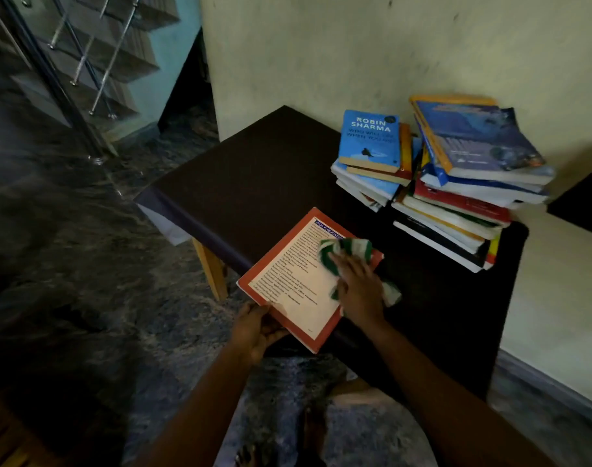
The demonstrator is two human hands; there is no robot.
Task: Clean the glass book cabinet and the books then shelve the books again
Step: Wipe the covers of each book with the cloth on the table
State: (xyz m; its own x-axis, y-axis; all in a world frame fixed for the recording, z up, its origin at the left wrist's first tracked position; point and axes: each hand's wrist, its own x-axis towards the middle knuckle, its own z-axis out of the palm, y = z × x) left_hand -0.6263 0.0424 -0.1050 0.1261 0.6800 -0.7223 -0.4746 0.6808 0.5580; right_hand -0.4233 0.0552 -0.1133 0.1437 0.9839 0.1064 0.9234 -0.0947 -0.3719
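Observation:
An orange-bordered book [294, 288] with a white printed back cover is held over the near edge of a dark table [254, 176]. My left hand [254, 328] grips its near corner from below, thumb on the cover. My right hand [358, 288] presses a green-and-white striped cloth [345, 251] flat against the cover's right side. Two stacks of books stand at the table's far right by the wall: a lower stack topped by a blue Robin Sharma book [370, 139], and a taller, leaning stack [463, 183].
A cream wall runs behind and to the right of the table. Stairs with a metal railing [82, 62] rise at the upper left. The floor is dark marble [69, 230]. My bare feet show at the bottom edge.

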